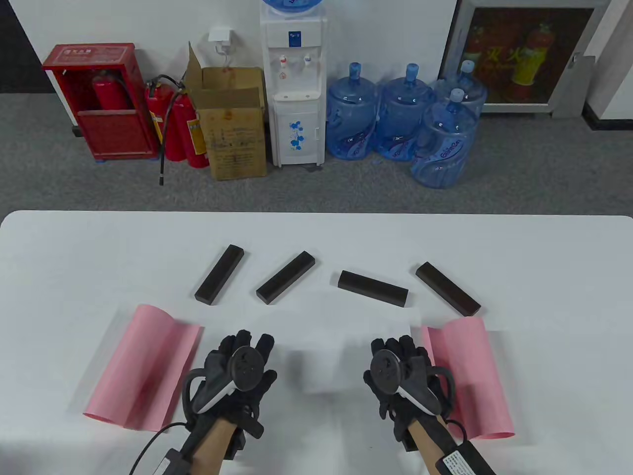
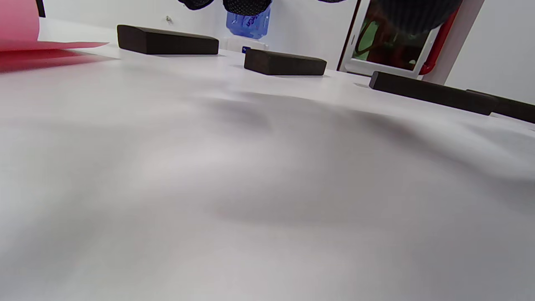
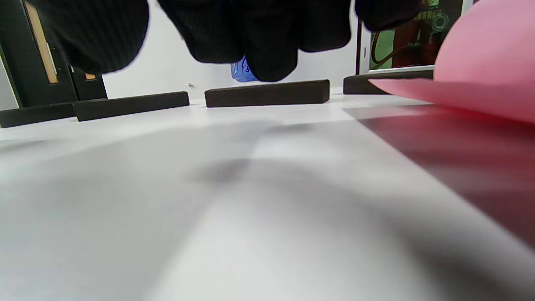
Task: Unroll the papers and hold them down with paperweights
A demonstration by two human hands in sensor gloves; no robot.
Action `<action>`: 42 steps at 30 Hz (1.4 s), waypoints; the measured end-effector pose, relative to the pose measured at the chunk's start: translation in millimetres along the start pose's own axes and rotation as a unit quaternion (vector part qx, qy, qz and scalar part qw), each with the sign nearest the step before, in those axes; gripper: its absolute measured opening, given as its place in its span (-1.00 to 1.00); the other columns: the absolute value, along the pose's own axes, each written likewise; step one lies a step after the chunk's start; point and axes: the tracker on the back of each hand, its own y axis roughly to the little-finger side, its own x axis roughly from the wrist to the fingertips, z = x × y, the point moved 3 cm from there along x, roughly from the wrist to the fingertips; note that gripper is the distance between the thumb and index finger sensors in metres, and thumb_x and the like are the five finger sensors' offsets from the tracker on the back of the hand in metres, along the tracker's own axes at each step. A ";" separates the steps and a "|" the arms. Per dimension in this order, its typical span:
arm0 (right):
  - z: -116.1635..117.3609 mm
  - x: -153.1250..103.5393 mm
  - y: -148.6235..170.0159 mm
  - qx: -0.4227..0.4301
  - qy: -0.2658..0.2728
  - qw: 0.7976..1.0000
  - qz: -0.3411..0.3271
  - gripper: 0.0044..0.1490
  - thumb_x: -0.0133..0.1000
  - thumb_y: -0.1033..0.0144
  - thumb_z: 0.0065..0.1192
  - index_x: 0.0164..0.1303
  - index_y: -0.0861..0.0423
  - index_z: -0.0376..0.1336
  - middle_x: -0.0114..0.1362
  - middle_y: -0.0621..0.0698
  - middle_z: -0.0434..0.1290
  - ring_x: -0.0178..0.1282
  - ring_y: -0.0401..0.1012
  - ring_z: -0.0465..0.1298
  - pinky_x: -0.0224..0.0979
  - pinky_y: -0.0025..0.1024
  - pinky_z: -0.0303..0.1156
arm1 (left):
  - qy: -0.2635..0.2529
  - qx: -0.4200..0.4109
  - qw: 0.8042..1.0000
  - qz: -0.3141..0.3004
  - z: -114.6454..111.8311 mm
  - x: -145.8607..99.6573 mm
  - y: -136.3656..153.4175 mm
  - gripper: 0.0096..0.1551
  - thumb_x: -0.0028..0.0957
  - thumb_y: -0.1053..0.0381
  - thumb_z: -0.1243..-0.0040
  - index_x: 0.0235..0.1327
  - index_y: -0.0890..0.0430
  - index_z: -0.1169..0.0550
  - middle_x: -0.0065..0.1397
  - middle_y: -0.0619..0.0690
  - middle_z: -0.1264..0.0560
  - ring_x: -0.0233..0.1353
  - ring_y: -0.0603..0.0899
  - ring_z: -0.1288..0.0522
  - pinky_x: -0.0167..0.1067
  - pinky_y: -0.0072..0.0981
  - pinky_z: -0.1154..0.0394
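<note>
Four dark paperweight bars lie in a row across the white table. A pink paper lies curled at the left, and another pink paper at the right. A white sheet lies flat between them. My left hand is palm down over the sheet's left part, next to the left pink paper. My right hand is palm down over its right part, next to the right pink paper. Neither hand holds anything. The right wrist view shows the fingers above the sheet, and bars beyond.
The table's far edge runs behind the bars. Beyond it on the floor stand a water dispenser, blue water bottles, a cardboard box and red fire extinguishers.
</note>
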 end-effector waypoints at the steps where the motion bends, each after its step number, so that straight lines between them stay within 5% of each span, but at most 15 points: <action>1: 0.3 0.0 0.1 -0.002 -0.002 1.000 0.001 -0.06 -0.08 -0.16 0.16 0.53 -0.02 0.17 0.59 0.07 0.23 0.66 0.10 0.12 0.59 0.19 0.05 | 0.003 -0.001 1.000 0.002 -0.9 0.4 0.8 -0.17 0.06 -0.35 0.03 0.61 -0.37 -0.01 0.81 0.11 0.05 0.72 0.40 0.06 0.56 0.37 0.08; 15: -0.5 0.0 -1.0 -0.004 -0.012 1.000 0.001 -0.06 -0.08 -0.16 0.15 0.54 -0.02 0.17 0.60 0.07 0.22 0.67 0.10 0.11 0.59 0.19 0.05 | 0.013 0.001 1.000 0.003 -1.9 0.9 1.0 -0.17 0.07 -0.35 0.03 0.61 -0.37 -0.01 0.81 0.11 0.08 0.73 0.40 0.09 0.56 0.38 0.11; 28: -38.2 3.0 -4.2 0.021 -0.011 1.000 0.013 -0.07 -0.09 -0.12 0.28 0.52 -0.02 0.21 0.57 0.07 0.28 0.63 0.09 0.22 0.56 0.15 0.17 | 0.010 -0.004 1.000 0.000 -1.3 2.3 1.9 -0.18 0.07 -0.35 0.03 0.61 -0.37 -0.02 0.81 0.10 0.08 0.73 0.39 0.09 0.56 0.39 0.12; 36: -89.8 7.0 68.2 0.032 0.012 0.992 0.118 -0.23 0.02 0.18 0.25 0.51 -0.02 0.21 0.58 0.07 0.27 0.64 0.09 0.21 0.57 0.15 0.16 | 0.013 -0.006 1.000 -0.001 -1.9 2.1 2.2 -0.18 0.07 -0.35 0.04 0.62 -0.37 -0.02 0.81 0.10 0.08 0.73 0.40 0.09 0.56 0.39 0.12; 42: -84.3 -7.4 155.4 -0.012 -0.058 0.968 0.246 -0.14 0.04 0.17 0.24 0.59 -0.01 0.06 0.63 0.10 0.13 0.54 0.08 0.34 0.49 0.10 0.27 | 0.016 -0.007 1.000 -0.001 -2.5 2.2 1.7 -0.17 0.07 -0.35 0.03 0.62 -0.37 -0.02 0.82 0.10 0.08 0.73 0.39 0.09 0.56 0.39 0.12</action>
